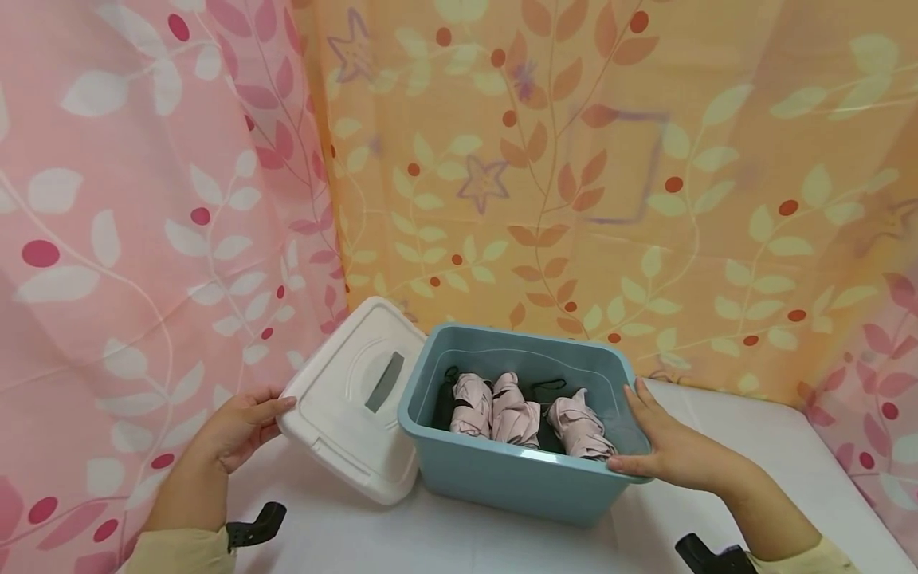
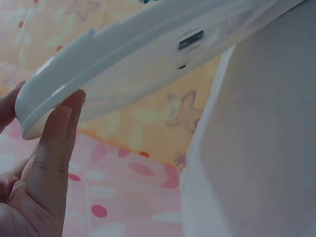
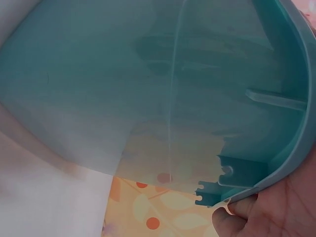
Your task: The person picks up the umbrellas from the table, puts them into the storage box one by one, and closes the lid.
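Note:
My left hand (image 1: 240, 429) pinches the left edge of a white plastic lid (image 1: 337, 402) with a grey handle. The lid is tilted, its right side against the left end of a blue storage box (image 1: 516, 486). From below, the left wrist view shows the lid's edge (image 2: 64, 89) between thumb and fingers. My right hand (image 1: 677, 442) grips the box's right end at the rim, thumb at the front corner. In the right wrist view, fingers (image 3: 229, 222) curl under that rim. Inside lie several rolled pale pink bundles (image 1: 515, 414), like folded umbrellas, and dark items partly hidden among them.
The box stands on a table with a white cover (image 1: 344, 534). Behind it hangs an orange leaf-patterned curtain (image 1: 545, 263), close to the box's far side. Pink patterned cloth (image 1: 143, 239) closes off the left, with more pink cloth (image 1: 882, 383) at the right.

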Demonstrator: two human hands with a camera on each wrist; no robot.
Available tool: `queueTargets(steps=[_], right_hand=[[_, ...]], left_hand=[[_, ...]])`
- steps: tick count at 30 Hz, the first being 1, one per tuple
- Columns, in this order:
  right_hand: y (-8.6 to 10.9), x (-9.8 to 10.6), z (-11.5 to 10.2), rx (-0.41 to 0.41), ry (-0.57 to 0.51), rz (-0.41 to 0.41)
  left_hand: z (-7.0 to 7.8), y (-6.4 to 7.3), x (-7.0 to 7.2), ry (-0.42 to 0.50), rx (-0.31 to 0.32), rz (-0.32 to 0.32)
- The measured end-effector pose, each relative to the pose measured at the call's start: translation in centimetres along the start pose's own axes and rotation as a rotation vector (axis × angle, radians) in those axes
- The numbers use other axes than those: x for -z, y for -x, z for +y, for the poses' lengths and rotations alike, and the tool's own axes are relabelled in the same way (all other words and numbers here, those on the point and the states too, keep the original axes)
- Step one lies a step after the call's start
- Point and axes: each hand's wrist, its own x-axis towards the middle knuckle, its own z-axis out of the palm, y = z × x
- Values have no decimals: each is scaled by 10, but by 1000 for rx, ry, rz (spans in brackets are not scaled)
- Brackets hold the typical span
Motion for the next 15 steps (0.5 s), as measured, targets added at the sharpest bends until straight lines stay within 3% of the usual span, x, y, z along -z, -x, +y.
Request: queueTargets(steps=[4, 9, 15], right_hand=[[0, 0, 0, -4, -3, -3], [-1, 0, 1, -4, 4, -3], [-1, -1, 2, 0, 18, 3]], left_hand=[[0, 0, -6, 26, -61, 0], [4, 0, -16, 49, -158, 66], [11, 2, -25, 85, -178, 160]])
